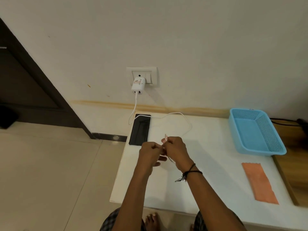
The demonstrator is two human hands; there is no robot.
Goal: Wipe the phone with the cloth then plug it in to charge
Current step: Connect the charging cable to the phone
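A black phone (pixel 139 130) lies flat at the far left of the white table (pixel 208 164), screen up. A white charger (pixel 138 85) sits in the wall socket (pixel 141 75), and its white cable (pixel 181 116) loops over the table. My right hand (pixel 176 150) pinches the cable just behind its plug tip (pixel 165 135), which points up and away. My left hand (pixel 149 153) is closed on the cable right beside the right hand, a little below the phone's near end. An orange cloth (pixel 259 183) lies flat at the right of the table, away from both hands.
A light blue plastic basket (pixel 256 130) stands at the back right of the table. A wooden surface (pixel 293 172) borders the table's right side. Tiled floor and a dark door (pixel 25 80) lie to the left. My bare feet show beneath the table's near edge.
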